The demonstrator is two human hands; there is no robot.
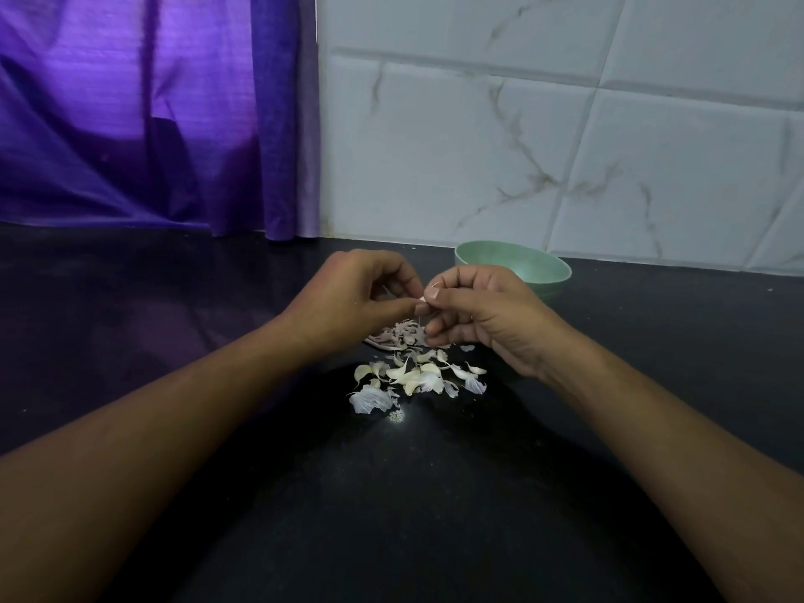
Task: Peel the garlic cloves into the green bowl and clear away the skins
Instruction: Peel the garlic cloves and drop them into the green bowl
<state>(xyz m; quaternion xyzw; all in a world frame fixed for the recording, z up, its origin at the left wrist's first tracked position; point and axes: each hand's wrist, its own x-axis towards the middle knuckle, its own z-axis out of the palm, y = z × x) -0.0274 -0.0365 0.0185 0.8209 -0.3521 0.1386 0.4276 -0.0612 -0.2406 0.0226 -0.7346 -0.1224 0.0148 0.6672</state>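
2 bare forearms (152,428) nearest, 1 from each bottom corner, stretched over a black counter (174,306) and meeting near the middle. Left hand (361,298) curled, fingertips pinching a small garlic clove (423,301). Right hand (487,315) curled too, thumb and first finger pinching the same clove from the other side, tips of both hands touching. Clove held up above the counter, mostly hidden by fingers, only a pale bit showing. Just under the hands, a heap of pinkish skins (400,335) flat on the counter. Nearer the camera, a loose scatter of white skins (417,378), some curled, spread between the 2 wrists. 1 tiny pale crumb patch (396,416) at the near edge of that scatter. Green bowl (522,265) behind the right hand, partly hidden by it, close to the wall, its inside too dim to tell about. Wide stretch of black counter left of the left hand, and more to the right of the bowl. Back edge of the counter up against a purple curtain (152,124) on the left and white marble-look tiles (565,145) on the right.
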